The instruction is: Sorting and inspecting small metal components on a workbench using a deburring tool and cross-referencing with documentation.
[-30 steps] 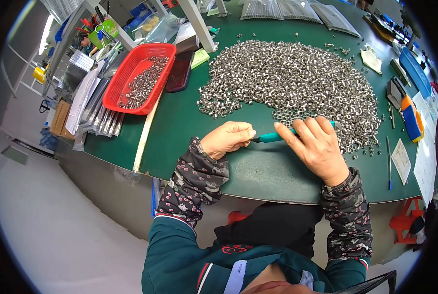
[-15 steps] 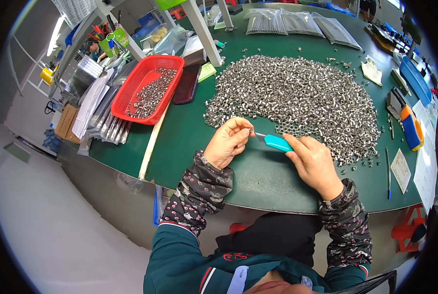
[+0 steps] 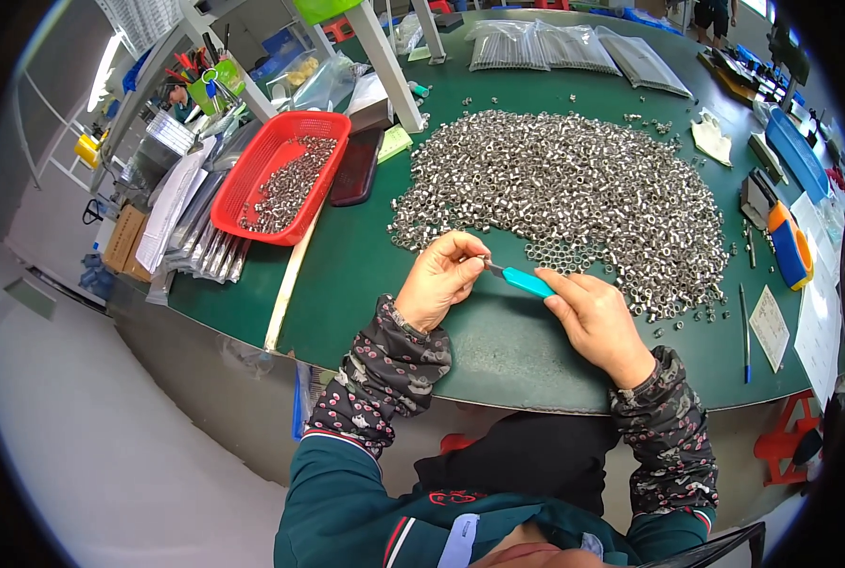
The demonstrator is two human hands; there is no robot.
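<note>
My left hand [image 3: 434, 282] is closed in a pinch, its thumb and fingertips gripping a small metal ring [image 3: 485, 258] that mostly hides behind them. A utility knife [image 3: 528, 283] with a teal handle and a short blade sits in my right hand [image 3: 597, 322], fingers wrapped round the handle. The blade points left and its tip meets the ring at my left fingertips; whether it is inside the ring I cannot tell. Just beyond both hands spreads a large pile of small metal rings [image 3: 564, 180], with a flat single layer at its near edge.
A red plastic basket [image 3: 243, 180] holding more rings stands left, beside stacked plastic-wrapped packs [image 3: 195, 232]. Clear bags of rods [image 3: 508, 47] lie at the far edge. On the right are a pen [image 3: 746, 331], a paper tag [image 3: 770, 324] and an orange-and-blue tool [image 3: 790, 248].
My right hand and the knife have shifted slightly left, closer to my left fingertips, and the knife has turned a little. The left hand keeps its pinch. The whole view has shifted slightly.
</note>
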